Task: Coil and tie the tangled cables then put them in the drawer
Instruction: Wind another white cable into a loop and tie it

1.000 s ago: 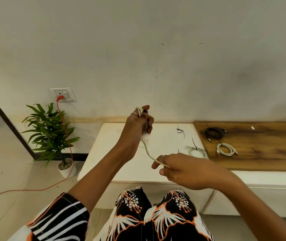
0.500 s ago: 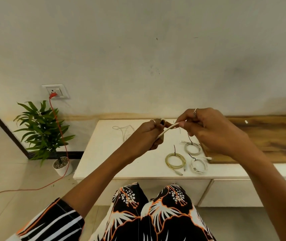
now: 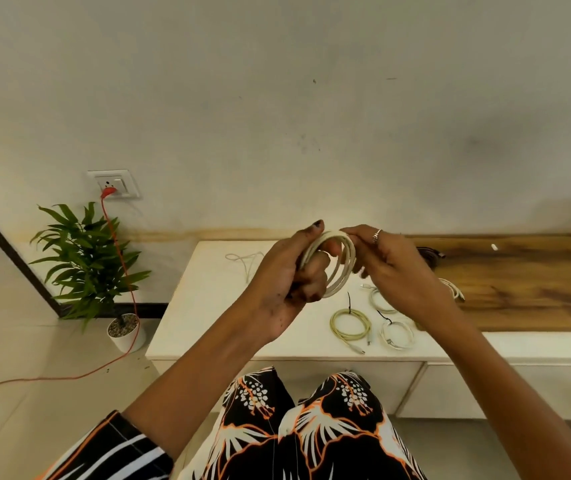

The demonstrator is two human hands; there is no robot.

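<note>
Both hands are up in the air over the counter point(image 3: 208, 306), close together. The left hand point(image 3: 289, 271) grips one side of a white cable coil point(image 3: 341, 268), and the right hand point(image 3: 391, 268) pinches its top. Below them, near the front edge, lie a yellow coil point(image 3: 350, 323) and a white coil point(image 3: 396, 334), just beside each other. A loose cable point(image 3: 246, 259) lies near the back edge. The counter's left part has open room.

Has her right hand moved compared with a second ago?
Yes. The right hand has risen from down near the front edge of the white cabinet to its back edge by the wall, and now meets the left hand at the cable coil.
</note>
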